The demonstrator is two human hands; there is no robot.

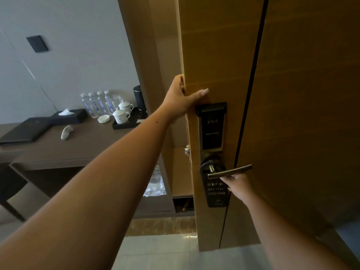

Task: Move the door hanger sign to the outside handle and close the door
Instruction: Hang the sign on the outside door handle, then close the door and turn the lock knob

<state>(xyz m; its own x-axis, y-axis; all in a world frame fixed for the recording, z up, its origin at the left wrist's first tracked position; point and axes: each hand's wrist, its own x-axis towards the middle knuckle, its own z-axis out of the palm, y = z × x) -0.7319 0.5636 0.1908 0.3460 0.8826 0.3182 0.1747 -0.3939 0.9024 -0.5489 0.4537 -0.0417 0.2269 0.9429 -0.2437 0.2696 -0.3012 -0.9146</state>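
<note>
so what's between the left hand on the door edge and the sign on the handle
In the head view, the black card-reader lock plate sits between the left hand and the door hanger sign.

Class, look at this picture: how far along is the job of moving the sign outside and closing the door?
Done: the door hanger sign hangs on the outside handle, below the card reader. In hand: the left hand grips the door's edge while the right hand is at the sign under the handle. Left: closing the door, which stands open with the room's desk visible.
</note>
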